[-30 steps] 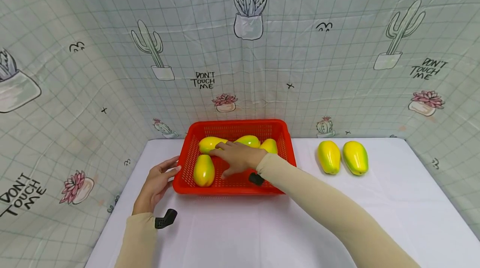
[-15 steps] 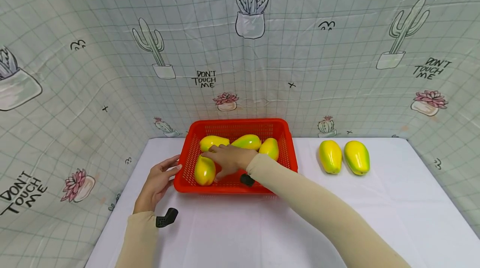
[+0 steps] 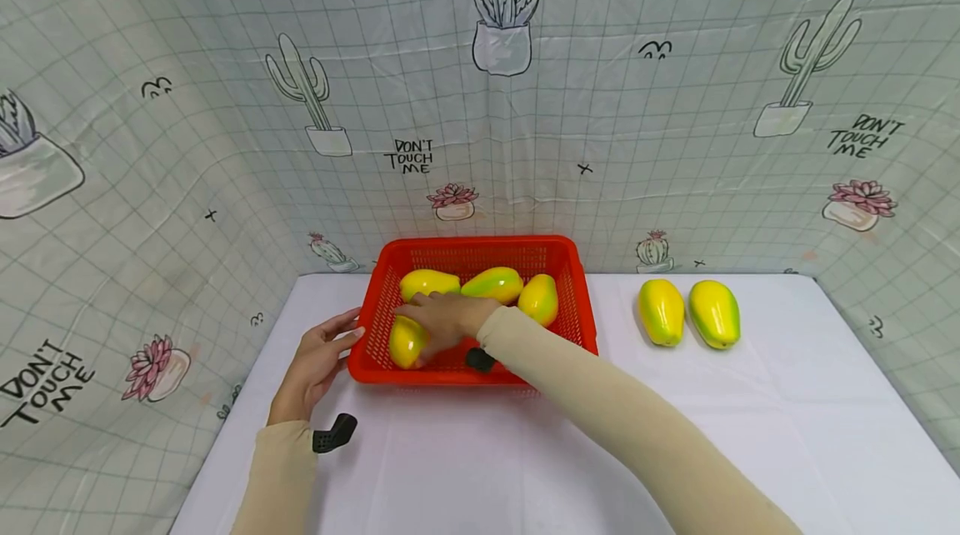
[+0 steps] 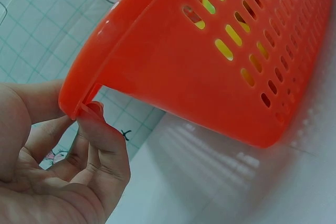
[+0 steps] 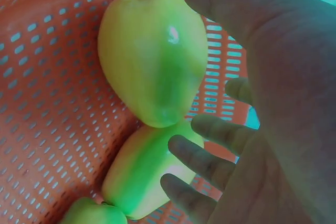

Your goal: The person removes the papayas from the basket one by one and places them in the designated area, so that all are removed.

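Note:
The red plastic basket (image 3: 480,244) holds several yellow-green papayas. At its left end, my left hand (image 3: 310,368) pinches the rim between thumb and fingers; the left wrist view shows the thumb on one side of the basket's edge (image 4: 100,45). Inside, my right hand (image 3: 444,320) reaches over the front-left papaya (image 3: 405,345), covering part of it. In the right wrist view the fingers are spread and loosely bent beside that papaya (image 5: 152,51), not wrapped round it. A second papaya (image 5: 142,171) lies against its end.
Along the basket's back lie a left papaya (image 3: 427,283) and a middle papaya (image 3: 493,283), with another papaya (image 3: 538,300) at the right. Two papayas (image 3: 661,312) rest on the white tabletop (image 3: 787,402) to the right. A patterned cloth backdrop (image 3: 600,118) stands close behind the basket.
My right hand has moved left inside the basket, from its middle to over the front-left papaya. The left hand keeps its grip on the rim.

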Tool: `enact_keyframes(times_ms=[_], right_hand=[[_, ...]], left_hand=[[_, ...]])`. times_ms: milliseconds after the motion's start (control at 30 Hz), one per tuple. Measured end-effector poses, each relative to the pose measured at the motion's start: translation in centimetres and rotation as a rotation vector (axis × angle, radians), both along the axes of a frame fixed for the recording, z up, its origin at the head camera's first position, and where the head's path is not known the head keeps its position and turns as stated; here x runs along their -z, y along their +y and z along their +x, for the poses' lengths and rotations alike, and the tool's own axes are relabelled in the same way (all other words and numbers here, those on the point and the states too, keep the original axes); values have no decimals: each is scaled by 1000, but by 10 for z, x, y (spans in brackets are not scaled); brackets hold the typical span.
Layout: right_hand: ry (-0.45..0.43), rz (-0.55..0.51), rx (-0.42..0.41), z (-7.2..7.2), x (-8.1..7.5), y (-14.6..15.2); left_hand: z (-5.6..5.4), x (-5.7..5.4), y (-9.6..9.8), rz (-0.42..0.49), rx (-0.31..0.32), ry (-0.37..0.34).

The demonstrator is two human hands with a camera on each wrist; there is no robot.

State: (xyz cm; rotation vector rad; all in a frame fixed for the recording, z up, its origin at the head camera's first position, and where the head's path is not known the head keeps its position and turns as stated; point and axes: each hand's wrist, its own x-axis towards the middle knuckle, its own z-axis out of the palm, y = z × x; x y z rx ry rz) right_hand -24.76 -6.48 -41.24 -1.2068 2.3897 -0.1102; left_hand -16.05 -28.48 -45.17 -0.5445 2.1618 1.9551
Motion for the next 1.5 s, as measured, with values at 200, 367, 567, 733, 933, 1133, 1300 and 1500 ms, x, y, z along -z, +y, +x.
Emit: enact_keyframes(times_ms=[200,367,567,733,933,1133,1300,1500], right_hand=[[-6,26,9,0,2,-5],[2,48,8,0,3,-8],[7,70,14,0,4,-10],[-5,69,4,0,4,-10],[-27,56,-16,0,5,-6],[12,68,-73,0,8,2],[27,77,-67,-2,8,11],[-10,65,-74,-8,10,23]], left_hand=[[1,-1,1,-3,-1,6],[1,0,1,-7,-5,9],[1,-1,3,-3,-6,9],[1,0,3,3,-11,10],[1,2,2,2,-16,10],[1,3,3,2,-15,10],[1,3,2,6,-14,14],[1,4,1,12,-11,25]])
